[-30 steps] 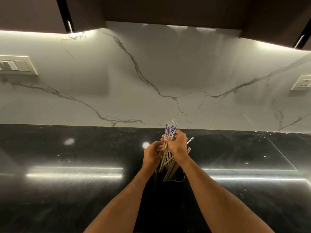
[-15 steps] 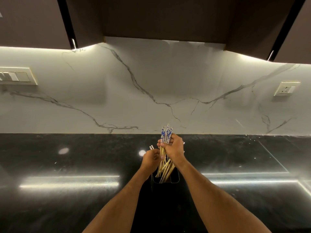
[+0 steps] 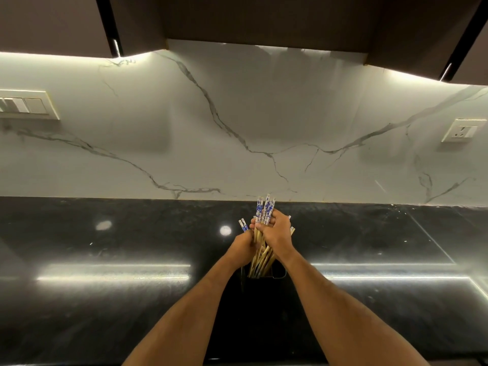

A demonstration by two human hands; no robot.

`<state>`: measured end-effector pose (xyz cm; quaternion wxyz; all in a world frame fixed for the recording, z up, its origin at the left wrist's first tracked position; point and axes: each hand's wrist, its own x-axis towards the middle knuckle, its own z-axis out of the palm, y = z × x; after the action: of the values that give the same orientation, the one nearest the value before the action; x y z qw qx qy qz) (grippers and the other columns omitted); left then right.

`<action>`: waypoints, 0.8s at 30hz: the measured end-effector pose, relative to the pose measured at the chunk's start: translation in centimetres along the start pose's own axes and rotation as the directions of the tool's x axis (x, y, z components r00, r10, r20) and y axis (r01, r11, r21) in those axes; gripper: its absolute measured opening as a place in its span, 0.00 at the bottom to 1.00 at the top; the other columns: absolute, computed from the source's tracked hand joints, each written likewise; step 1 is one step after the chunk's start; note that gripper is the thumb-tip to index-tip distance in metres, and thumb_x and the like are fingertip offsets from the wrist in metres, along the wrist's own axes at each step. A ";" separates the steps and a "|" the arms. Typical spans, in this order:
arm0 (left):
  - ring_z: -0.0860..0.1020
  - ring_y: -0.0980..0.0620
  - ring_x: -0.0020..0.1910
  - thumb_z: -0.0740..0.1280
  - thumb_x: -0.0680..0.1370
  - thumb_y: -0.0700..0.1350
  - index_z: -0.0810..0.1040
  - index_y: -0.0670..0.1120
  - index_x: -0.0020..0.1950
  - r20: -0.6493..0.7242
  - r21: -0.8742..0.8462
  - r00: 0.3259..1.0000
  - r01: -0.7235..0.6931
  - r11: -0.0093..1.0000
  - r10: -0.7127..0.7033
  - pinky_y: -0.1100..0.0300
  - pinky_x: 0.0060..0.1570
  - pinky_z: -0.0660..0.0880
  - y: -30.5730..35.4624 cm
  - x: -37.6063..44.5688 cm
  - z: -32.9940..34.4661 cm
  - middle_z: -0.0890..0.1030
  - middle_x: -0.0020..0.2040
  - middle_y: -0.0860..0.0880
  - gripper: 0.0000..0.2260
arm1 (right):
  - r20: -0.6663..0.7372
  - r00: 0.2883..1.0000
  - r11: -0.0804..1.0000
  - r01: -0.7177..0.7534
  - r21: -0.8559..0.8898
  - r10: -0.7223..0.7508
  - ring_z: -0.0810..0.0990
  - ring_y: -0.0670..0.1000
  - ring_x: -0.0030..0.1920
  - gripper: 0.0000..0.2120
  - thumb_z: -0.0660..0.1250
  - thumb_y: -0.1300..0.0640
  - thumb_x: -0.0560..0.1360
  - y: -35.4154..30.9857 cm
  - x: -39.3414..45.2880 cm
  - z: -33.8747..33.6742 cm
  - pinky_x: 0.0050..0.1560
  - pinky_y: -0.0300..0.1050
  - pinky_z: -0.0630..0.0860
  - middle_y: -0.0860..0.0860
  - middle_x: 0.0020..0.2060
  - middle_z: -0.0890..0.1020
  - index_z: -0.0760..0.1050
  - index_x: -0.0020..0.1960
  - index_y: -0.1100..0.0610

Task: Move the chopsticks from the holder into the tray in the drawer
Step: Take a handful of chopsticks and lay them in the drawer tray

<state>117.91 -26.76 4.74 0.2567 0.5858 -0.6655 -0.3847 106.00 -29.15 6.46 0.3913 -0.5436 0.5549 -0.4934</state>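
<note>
Chopsticks [image 3: 260, 256] bundled, lower ends in dark holder [image 3: 277, 273] on black countertop [image 3: 105, 299]. Right hand [image 3: 274, 233] clamped around bundle. Left hand [image 3: 241, 248] closed on chopsticks beside it. Blue-patterned tops [image 3: 265, 208] stick out above fists. Marble backsplash [image 3: 237, 114] behind, socket [image 3: 462, 130] far right.

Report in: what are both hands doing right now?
Right hand and left hand both closed round the chopsticks. Tips still inside the holder. Drawer, tray out of sight. Nothing blocking.
</note>
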 end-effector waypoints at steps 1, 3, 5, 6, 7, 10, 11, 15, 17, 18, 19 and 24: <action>0.82 0.48 0.52 0.62 0.82 0.36 0.76 0.40 0.60 0.027 0.019 1.000 -0.013 1.000 0.012 0.50 0.60 0.79 0.0 0.1 0.1 0.82 0.55 0.43 0.08 | -0.006 1.000 1.000 -0.002 0.003 0.002 0.88 0.50 0.45 0.16 0.71 0.68 0.76 0.1 0.1 -0.1 0.49 0.48 0.85 0.58 0.48 0.87 0.77 0.63 0.63; 0.82 0.47 0.54 0.63 0.81 0.37 0.73 0.41 0.65 0.075 0.082 0.997 -0.016 0.996 0.010 0.46 0.61 0.79 0.3 0.2 0.2 0.81 0.57 0.43 0.12 | -0.019 1.000 1.000 -0.009 0.005 0.009 0.88 0.51 0.45 0.15 0.71 0.68 0.76 0.3 0.2 -0.1 0.48 0.47 0.85 0.58 0.47 0.87 0.77 0.63 0.64; 0.81 0.45 0.57 0.63 0.81 0.38 0.72 0.41 0.67 0.092 0.147 0.996 -0.017 0.989 0.003 0.47 0.63 0.77 0.8 0.1 0.1 0.81 0.59 0.42 0.14 | -0.026 0.999 1.000 -0.031 0.005 0.031 0.88 0.51 0.44 0.14 0.70 0.68 0.77 0.6 0.4 -0.1 0.47 0.47 0.85 0.58 0.47 0.87 0.77 0.62 0.64; 0.81 0.44 0.57 0.63 0.81 0.38 0.72 0.40 0.66 0.100 0.179 0.995 -0.010 0.984 -0.008 0.48 0.63 0.77 1.1 0.1 0.1 0.81 0.59 0.42 0.13 | -0.027 0.999 0.999 -0.045 0.005 0.045 0.88 0.51 0.43 0.14 0.70 0.68 0.77 0.8 0.4 -0.2 0.47 0.47 0.85 0.58 0.47 0.87 0.77 0.62 0.64; 0.81 0.44 0.57 0.63 0.82 0.39 0.72 0.40 0.66 0.108 0.201 0.994 -0.009 0.980 -0.013 0.49 0.63 0.77 1.3 0.0 0.1 0.81 0.58 0.42 0.12 | -0.030 0.998 0.998 -0.059 0.002 0.059 0.88 0.51 0.43 0.15 0.70 0.68 0.77 0.9 0.5 -0.2 0.47 0.48 0.85 0.58 0.47 0.87 0.77 0.63 0.64; 0.82 0.46 0.55 0.64 0.82 0.40 0.72 0.41 0.66 0.135 0.208 0.991 -0.017 0.978 -0.012 0.49 0.61 0.79 1.4 0.2 0.4 0.81 0.58 0.43 0.13 | -0.026 0.996 0.997 -0.080 -0.017 0.080 0.88 0.50 0.43 0.15 0.70 0.68 0.77 1.3 0.7 -0.4 0.48 0.49 0.85 0.58 0.47 0.87 0.77 0.63 0.64; 0.82 0.46 0.55 0.65 0.81 0.41 0.72 0.43 0.67 0.143 0.196 0.990 -0.019 0.980 -0.010 0.49 0.61 0.79 1.2 0.5 0.6 0.81 0.58 0.43 0.15 | -0.021 0.996 0.996 -0.082 -0.023 0.081 0.88 0.50 0.43 0.15 0.70 0.68 0.77 1.3 0.6 -0.4 0.48 0.48 0.85 0.58 0.48 0.86 0.77 0.63 0.64; 0.81 0.47 0.56 0.66 0.77 0.46 0.69 0.47 0.71 0.183 0.147 0.982 0.009 0.989 -0.037 0.45 0.61 0.79 0.2 1.8 1.3 0.79 0.60 0.44 0.22 | -0.027 0.996 0.995 -0.091 -0.031 0.090 0.88 0.50 0.43 0.16 0.71 0.69 0.76 1.5 0.6 -0.4 0.48 0.49 0.85 0.58 0.48 0.86 0.77 0.63 0.64; 0.80 0.47 0.58 0.64 0.74 0.51 0.64 0.47 0.75 0.193 0.119 0.978 0.051 0.992 -0.074 0.45 0.63 0.78 -0.3 2.2 1.6 0.78 0.63 0.44 0.30 | -0.024 0.995 0.995 -0.092 -0.028 0.092 0.88 0.50 0.43 0.15 0.71 0.69 0.76 1.6 0.6 -0.5 0.49 0.50 0.85 0.58 0.47 0.86 0.77 0.62 0.64; 0.80 0.46 0.58 0.63 0.73 0.53 0.61 0.48 0.76 0.205 0.108 0.975 0.063 0.992 -0.085 0.44 0.63 0.78 -0.2 2.1 1.7 0.77 0.63 0.44 0.32 | -0.021 0.996 0.996 -0.090 -0.027 0.090 0.88 0.50 0.43 0.15 0.71 0.69 0.76 1.7 0.5 -0.5 0.49 0.51 0.85 0.58 0.46 0.86 0.77 0.61 0.64; 0.80 0.46 0.58 0.63 0.73 0.53 0.60 0.48 0.77 0.218 0.117 0.971 0.068 0.991 -0.093 0.45 0.63 0.78 -0.8 2.7 2.1 0.76 0.64 0.44 0.33 | -0.018 0.996 0.996 -0.087 -0.029 0.086 0.88 0.50 0.43 0.15 0.72 0.68 0.75 1.7 0.5 -0.6 0.49 0.51 0.85 0.58 0.47 0.86 0.78 0.61 0.64; 0.82 0.47 0.53 0.64 0.76 0.49 0.59 0.45 0.75 0.162 0.154 0.980 0.088 0.984 -0.113 0.43 0.59 0.79 -2.8 3.5 3.5 0.80 0.57 0.47 0.29 | -0.022 0.997 0.996 -0.079 -0.027 0.079 0.88 0.49 0.43 0.15 0.71 0.70 0.76 1.5 0.6 -0.9 0.47 0.48 0.85 0.57 0.45 0.87 0.78 0.61 0.64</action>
<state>116.10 -29.47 0.10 0.1355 0.6012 -0.6808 -0.3959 104.73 -29.73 5.30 0.3972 -0.5215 0.5868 -0.4754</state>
